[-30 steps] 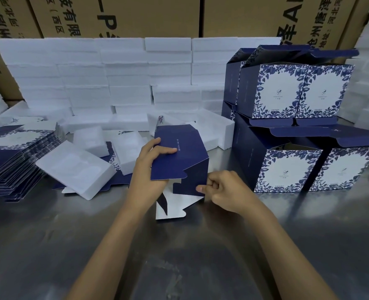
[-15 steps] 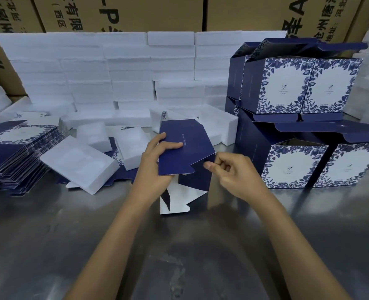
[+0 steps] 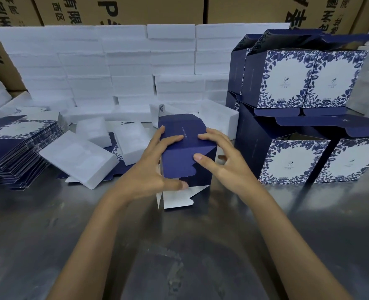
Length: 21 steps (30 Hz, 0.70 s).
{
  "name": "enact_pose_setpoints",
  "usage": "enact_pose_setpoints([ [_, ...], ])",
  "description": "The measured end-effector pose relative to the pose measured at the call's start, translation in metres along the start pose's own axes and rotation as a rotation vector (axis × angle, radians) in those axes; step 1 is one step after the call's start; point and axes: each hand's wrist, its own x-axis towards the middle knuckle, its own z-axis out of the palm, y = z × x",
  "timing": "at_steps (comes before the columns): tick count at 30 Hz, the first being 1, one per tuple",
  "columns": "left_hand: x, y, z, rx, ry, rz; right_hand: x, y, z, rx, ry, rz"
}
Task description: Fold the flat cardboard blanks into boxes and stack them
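I take the half-folded box (image 3: 186,152) as my marker, standing on the grey metal table (image 3: 179,256) right in front of me. Far behind it, brown shipping cartons (image 3: 135,9) with black print run along the back. In front of those, still behind the box, a wall of white foam blocks (image 3: 114,68) is stacked in rows. To the right of the box stand the finished boxes (image 3: 309,100), dark blue with white panels framed by blue leaves, two tiers high with their lid flaps open. Well to the left of the box lies the pile of flat blanks (image 3: 16,148), printed face up. Between that pile and the box, loose white foam inserts (image 3: 79,159) rest tilted on a stray blank. The box itself is dark blue, a white-backed flap spread on the table at its near foot. My left hand (image 3: 148,167) grasps its left side, fingers laid over the top panel and thumb on the lower front edge. My right hand (image 3: 224,161) has its index finger and thumb tip pressing the top panel; the other fingers curl beside the box's right wall, and I think they are clear of it, though the angle is poor
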Motion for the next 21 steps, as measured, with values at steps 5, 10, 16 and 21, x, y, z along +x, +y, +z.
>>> enact_pose_setpoints([
  [5, 0.0, 0.008, 0.003, -0.104, 0.098, -0.009, 0.001, 0.003, 0.011, 0.076, 0.111, -0.031],
  [10, 0.005, 0.013, 0.023, -0.281, 0.401, -0.013, 0.001, 0.003, 0.019, 0.224, 0.14, -0.028],
  [16, 0.007, 0.013, 0.033, -0.331, 0.459, -0.006, 0.001, 0.002, 0.028, 0.248, 0.19, -0.026],
  [21, 0.007, 0.012, 0.028, -0.359, 0.416, -0.007, 0.003, 0.002, 0.026, 0.243, 0.19, -0.029],
])
